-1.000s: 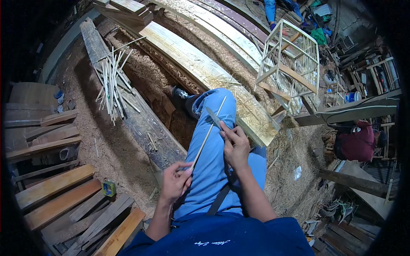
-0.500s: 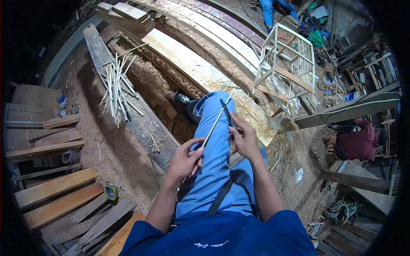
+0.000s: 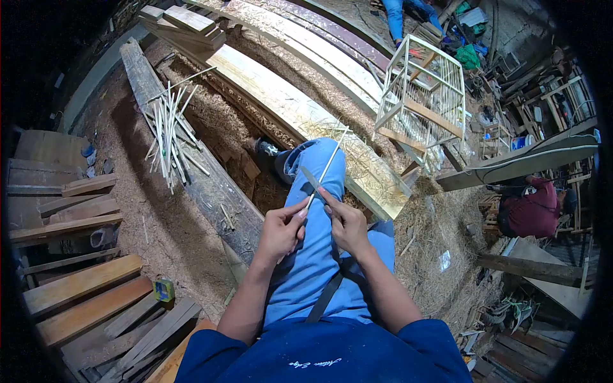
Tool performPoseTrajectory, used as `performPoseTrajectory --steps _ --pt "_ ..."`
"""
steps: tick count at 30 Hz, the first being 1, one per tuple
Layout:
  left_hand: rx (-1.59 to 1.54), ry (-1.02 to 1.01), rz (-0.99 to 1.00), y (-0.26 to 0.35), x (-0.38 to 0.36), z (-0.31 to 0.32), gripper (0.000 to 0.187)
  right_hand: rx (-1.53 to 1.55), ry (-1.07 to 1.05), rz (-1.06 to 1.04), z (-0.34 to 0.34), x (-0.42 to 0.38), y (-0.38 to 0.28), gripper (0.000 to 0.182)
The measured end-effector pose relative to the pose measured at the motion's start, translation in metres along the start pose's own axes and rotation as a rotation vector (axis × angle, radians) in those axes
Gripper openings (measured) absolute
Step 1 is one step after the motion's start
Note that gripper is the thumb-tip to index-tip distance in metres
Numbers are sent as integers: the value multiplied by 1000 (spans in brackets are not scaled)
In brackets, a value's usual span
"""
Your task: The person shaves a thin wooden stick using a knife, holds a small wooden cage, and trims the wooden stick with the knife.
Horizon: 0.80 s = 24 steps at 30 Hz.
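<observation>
My left hand (image 3: 282, 231) is closed around a thin pale stick (image 3: 330, 161), which slants up across my jeans-clad knee. In my right hand (image 3: 345, 226) is a knife (image 3: 311, 178), its blade crossing the stick just beyond my left fingers. The knife's handle is mostly hidden inside the right fist. Both hands are close together over my thigh. A pile of similar sticks (image 3: 167, 131) lies on the weathered plank (image 3: 220, 185) to the left.
A wooden slatted cage (image 3: 424, 96) stands at the upper right on long boards (image 3: 268, 83). A yellow tape measure (image 3: 164, 290) sits among wood pieces at the lower left. Another person in a maroon top (image 3: 535, 207) is at the right; blue-clad legs (image 3: 396, 19) show at the top.
My right hand has drawn the knife down along the stick toward my left hand, and its blade now points up and left. The left hand still holds the stick.
</observation>
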<state>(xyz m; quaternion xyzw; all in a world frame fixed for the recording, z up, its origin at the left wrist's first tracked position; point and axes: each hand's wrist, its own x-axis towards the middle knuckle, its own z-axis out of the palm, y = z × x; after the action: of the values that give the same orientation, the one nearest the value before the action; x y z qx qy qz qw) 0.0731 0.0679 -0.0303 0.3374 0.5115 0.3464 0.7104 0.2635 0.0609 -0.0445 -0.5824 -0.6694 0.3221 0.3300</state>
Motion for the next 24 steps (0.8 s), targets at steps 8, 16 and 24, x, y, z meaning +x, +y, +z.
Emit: performPoseTrajectory --steps 8,16,24 --pt "81 32 -51 -13 -75 -32 33 0 53 20 5 10 6 46" --pt "9 81 -119 -20 -125 -46 32 -112 104 47 2 20 2 46" --pt "23 63 -49 -17 -103 -39 35 -14 146 97 -13 41 13 40"
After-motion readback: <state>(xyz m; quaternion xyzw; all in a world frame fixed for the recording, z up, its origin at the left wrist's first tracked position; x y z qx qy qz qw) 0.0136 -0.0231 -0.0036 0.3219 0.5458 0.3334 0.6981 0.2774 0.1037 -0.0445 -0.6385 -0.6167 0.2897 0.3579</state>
